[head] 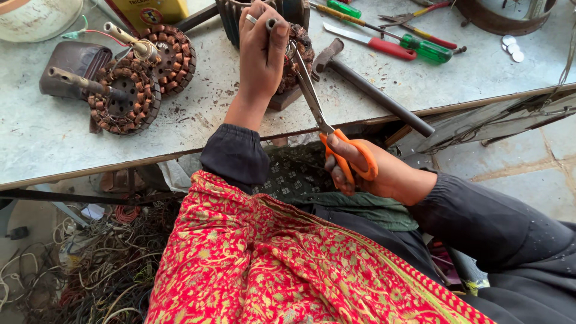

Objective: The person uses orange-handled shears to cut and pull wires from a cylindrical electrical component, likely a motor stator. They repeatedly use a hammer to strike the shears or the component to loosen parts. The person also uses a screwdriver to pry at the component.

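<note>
Scissors (324, 114) w/ orange handles run diagonally, tips pointing up & away toward the wound motor coil (297, 57) at the workbench (54, 132) edge, handles low near the lap. Right hand (375, 174) clamps the handle loops, fingers through them, blades nearly together. Left hand (262, 51) sits above the tips, closed on the coil, just left of the blades; hammer (372, 90) lies to the right.

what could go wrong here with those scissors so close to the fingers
1. The scissors point their blades at the stator winding right beside the left hand, so a slip might nick its fingers.
2. The right hand works low, off the table edge, unsupported, so the blades may wander.
3. The hammer handle overhangs that edge and might get knocked off.
</note>
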